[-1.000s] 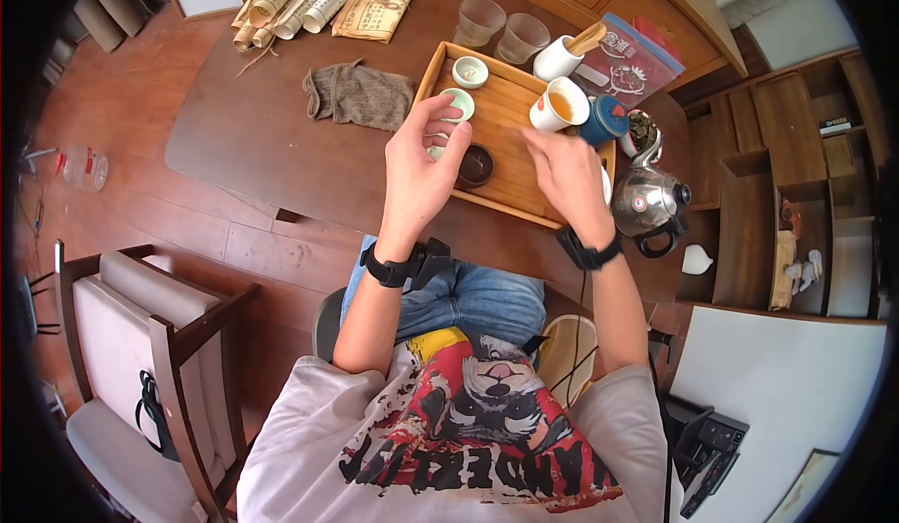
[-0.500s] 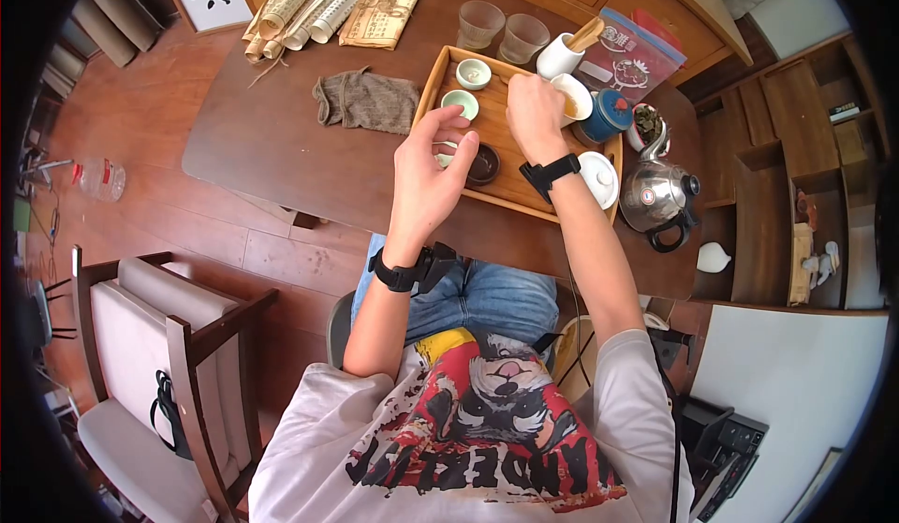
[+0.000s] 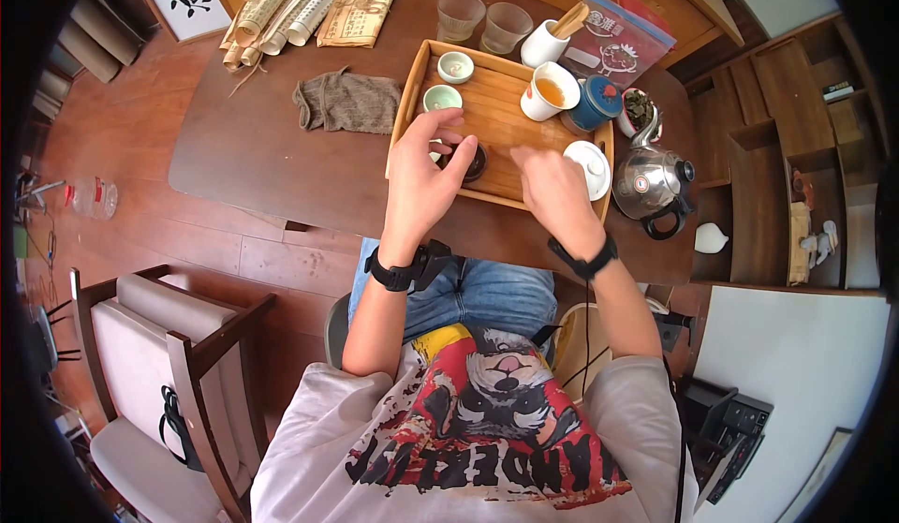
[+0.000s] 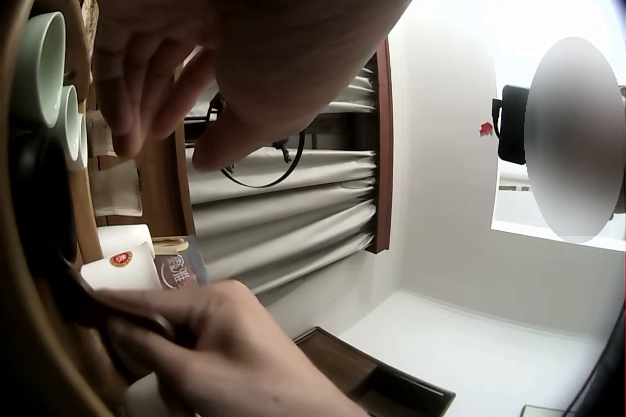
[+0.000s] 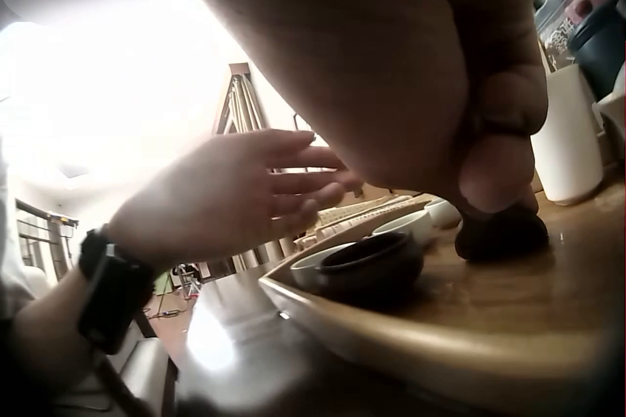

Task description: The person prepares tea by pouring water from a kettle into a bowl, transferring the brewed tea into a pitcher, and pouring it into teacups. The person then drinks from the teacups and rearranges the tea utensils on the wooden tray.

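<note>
My right hand (image 3: 560, 195) is low over the near right part of the wooden tray (image 3: 510, 203). Its curled fingers pinch a small dark brown piece (image 5: 504, 238) against the tray floor; I cannot tell its kind. My left hand (image 3: 421, 178) hovers at the tray's left side, fingers loosely bent and holding nothing. Beneath that hand sits a dark round bowl (image 3: 478, 163), partly covered. Two pale green cups (image 3: 455, 67) stand farther back along the left side, and a third pale cup is mostly hidden by my left fingers.
On the tray's right are a white cup of amber tea (image 3: 549, 92), a blue jar (image 3: 597, 103) and a white lid (image 3: 588, 169). A steel kettle (image 3: 648, 184) stands beyond the rim. Glasses (image 3: 507, 29) line the back; a brown cloth pouch (image 3: 346, 102) lies left.
My right hand went up and left to beside the tea cup, then came back toward me to the tray's near part. My left hand has hardly moved.
</note>
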Motion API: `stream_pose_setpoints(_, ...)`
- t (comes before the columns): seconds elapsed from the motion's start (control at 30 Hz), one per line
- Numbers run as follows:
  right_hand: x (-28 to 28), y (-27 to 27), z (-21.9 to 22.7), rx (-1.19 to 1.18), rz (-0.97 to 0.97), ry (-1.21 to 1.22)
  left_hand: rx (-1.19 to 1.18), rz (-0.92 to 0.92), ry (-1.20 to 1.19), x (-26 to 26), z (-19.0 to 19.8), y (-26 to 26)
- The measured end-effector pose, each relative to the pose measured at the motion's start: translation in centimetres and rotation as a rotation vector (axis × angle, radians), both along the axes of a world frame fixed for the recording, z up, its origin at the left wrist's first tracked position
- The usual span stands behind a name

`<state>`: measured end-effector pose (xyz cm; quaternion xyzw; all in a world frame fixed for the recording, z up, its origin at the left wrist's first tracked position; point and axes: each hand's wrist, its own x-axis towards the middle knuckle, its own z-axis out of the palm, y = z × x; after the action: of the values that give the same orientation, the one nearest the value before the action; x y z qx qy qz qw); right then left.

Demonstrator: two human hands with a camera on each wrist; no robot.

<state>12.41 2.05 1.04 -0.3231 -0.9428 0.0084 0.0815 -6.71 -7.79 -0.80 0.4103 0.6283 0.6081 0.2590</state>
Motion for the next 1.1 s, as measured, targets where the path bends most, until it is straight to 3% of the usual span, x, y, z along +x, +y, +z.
stream_pose_setpoints(0.07,1.5,-1.6,0.2,-0.041,0.012,-0.005,-0.004,-0.013,0.06,0.1,-0.1,-0.1)
stream_pose_setpoints(0.13,2.5,-2.3,0.4,-0.062,0.024,-0.031,-0.034,0.045,0.553,0.3,-0.3,-0.4)
stream_pose_setpoints(0.27,2.6,-1.1,1.6,-0.072,-0.056,0.0,-0.053,0.039,0.686,1.4,-1.2,-0.2)
stream_pose_setpoints(0.33,1.6,-0.3,1.8,-0.041,-0.091,0.112,-0.186,0.055,0.776,2.3,-1.0,-0.2)
stream_pose_setpoints(0.6,-3.1,3.9,-0.4,-0.019,-0.069,0.311,-0.34,0.095,0.941,3.8,-1.7,0.8)
stream_pose_setpoints(0.87,-6.6,6.9,-3.6,0.084,-0.06,0.214,-0.283,0.143,0.964,3.5,-1.7,0.7)
stream_pose_setpoints(1.1,-3.2,2.0,-2.7,0.022,0.127,0.169,-0.164,0.256,0.895,1.3,1.0,-1.1)
